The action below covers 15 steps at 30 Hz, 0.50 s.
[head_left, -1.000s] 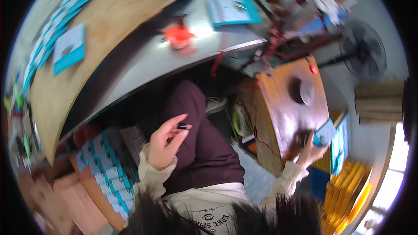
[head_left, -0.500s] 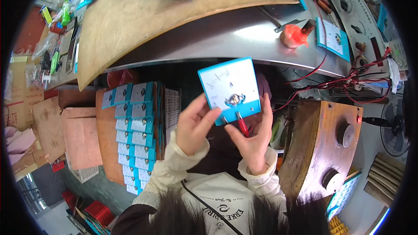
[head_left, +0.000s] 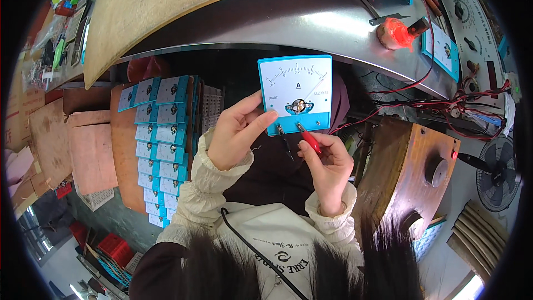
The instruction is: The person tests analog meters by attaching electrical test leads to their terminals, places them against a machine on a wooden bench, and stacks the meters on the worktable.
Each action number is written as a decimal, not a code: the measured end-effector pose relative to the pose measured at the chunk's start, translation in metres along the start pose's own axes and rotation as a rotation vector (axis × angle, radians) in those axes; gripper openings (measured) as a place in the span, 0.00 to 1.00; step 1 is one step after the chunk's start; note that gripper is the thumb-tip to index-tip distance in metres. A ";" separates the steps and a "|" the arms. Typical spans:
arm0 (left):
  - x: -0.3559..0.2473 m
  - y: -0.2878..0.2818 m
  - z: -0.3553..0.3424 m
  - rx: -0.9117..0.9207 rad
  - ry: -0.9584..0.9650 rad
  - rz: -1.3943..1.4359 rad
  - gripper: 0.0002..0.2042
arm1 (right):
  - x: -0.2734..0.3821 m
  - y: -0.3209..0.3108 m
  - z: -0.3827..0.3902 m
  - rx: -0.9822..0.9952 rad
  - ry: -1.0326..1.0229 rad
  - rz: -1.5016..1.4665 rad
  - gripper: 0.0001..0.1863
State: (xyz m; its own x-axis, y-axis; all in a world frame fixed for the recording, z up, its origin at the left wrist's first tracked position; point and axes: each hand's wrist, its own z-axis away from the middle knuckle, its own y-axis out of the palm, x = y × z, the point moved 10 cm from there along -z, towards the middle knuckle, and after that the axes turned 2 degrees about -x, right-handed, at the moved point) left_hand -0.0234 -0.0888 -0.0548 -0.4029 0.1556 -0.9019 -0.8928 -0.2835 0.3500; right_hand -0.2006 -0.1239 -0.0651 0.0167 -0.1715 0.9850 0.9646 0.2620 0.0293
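A blue-framed ammeter [head_left: 294,80] with a white scale faces up over my lap. My left hand [head_left: 236,133] grips its lower left corner, thumb on the front and fingers behind. A red alligator clip [head_left: 309,141] sits at the middle terminal on the lower edge, pinched between the thumb and fingers of my right hand [head_left: 327,166]. At the left terminal hangs a black alligator clip [head_left: 285,143], which neither hand holds. The meter's needle slants toward the right end of the scale.
Rows of similar meters [head_left: 166,114] cover a brown board at left. Ahead lies a metal bench [head_left: 233,30] with a wooden board [head_left: 183,0], a red-orange lump [head_left: 395,34] and another meter [head_left: 441,47]. Red and black leads [head_left: 472,97] tangle at right, above a wooden box with knobs [head_left: 408,172].
The meter has turned more upright and its scale now reads plainly. My right hand has moved off the meter's right edge and down, onto the red clip.
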 end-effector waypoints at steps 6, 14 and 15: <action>0.000 0.003 -0.002 0.005 -0.001 -0.044 0.22 | 0.001 -0.004 0.000 0.006 -0.049 0.081 0.09; 0.005 -0.001 -0.004 0.018 -0.086 -0.130 0.23 | 0.012 -0.004 0.003 0.031 -0.106 0.180 0.10; 0.004 0.000 -0.004 0.019 -0.075 -0.117 0.23 | 0.011 -0.005 0.002 0.023 -0.092 0.174 0.10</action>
State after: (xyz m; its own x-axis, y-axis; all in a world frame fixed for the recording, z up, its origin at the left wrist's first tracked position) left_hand -0.0248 -0.0919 -0.0594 -0.3088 0.2570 -0.9158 -0.9381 -0.2409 0.2487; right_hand -0.2057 -0.1246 -0.0540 0.1569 -0.0342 0.9870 0.9430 0.3021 -0.1395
